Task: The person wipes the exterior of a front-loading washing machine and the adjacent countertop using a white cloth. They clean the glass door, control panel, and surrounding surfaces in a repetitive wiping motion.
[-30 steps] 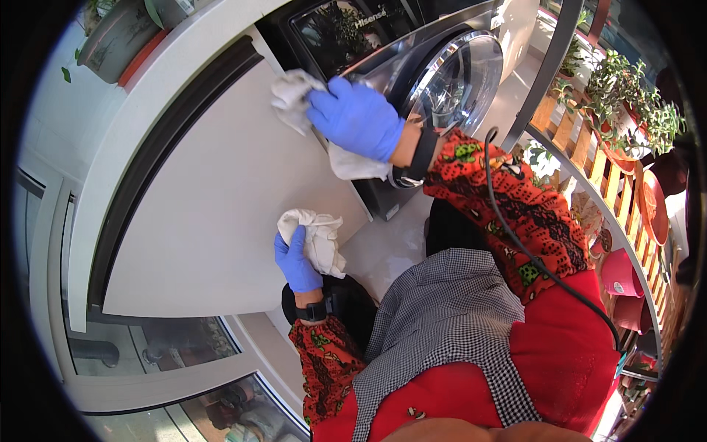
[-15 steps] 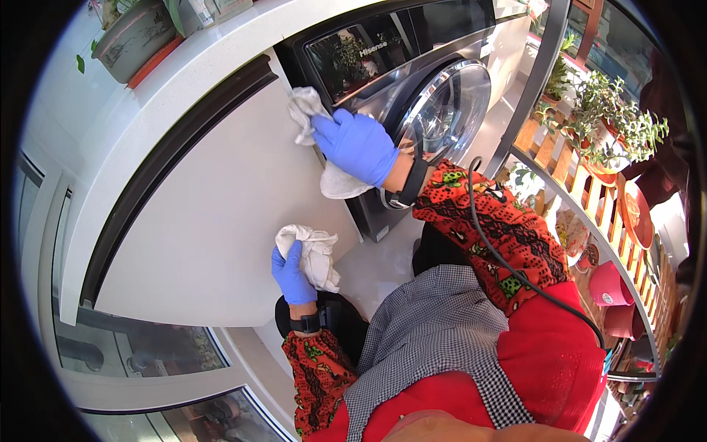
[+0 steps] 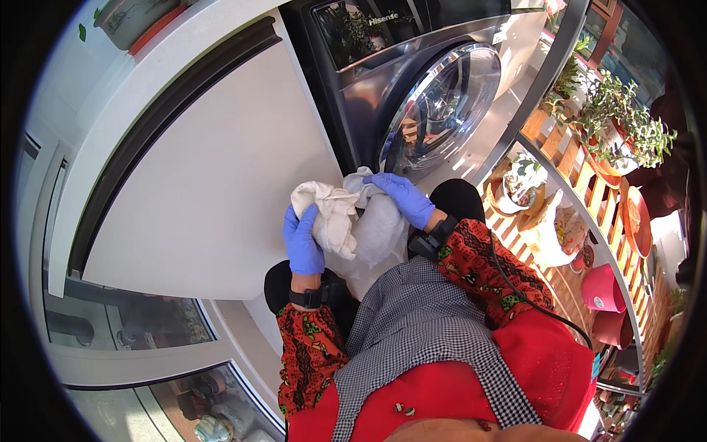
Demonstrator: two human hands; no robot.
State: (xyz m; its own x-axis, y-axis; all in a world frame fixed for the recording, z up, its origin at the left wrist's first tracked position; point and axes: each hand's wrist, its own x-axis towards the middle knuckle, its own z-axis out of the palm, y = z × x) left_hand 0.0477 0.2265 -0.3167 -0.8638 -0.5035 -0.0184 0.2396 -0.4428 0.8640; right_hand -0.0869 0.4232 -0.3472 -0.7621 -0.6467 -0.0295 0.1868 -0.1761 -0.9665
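Both my hands, in blue gloves, are close together above my lap. A crumpled cream cloth (image 3: 333,221) is gripped in my left hand (image 3: 303,241), thumb and fingers closed on its left side. My right hand (image 3: 406,199) pinches the top of a thinner white cloth (image 3: 378,227), which hangs down from the fingers. The two cloths touch or overlap between my hands. Just beyond them stand a pale cabinet panel (image 3: 199,169) and a dark front-loading washing machine (image 3: 346,103) with a round glass door (image 3: 445,107).
At the right, a slatted wooden plant shelf (image 3: 589,184) with a curved metal rail holds a leafy potted plant (image 3: 618,132) and pink pots (image 3: 604,287). A dark cable (image 3: 508,265) runs along my right sleeve. A white counter (image 3: 110,191) edges the cabinet.
My right hand has come down from the cabinet's edge near the washing machine, bringing its white cloth next to the cream one. The left hand keeps its cloth and has shifted slightly up and right.
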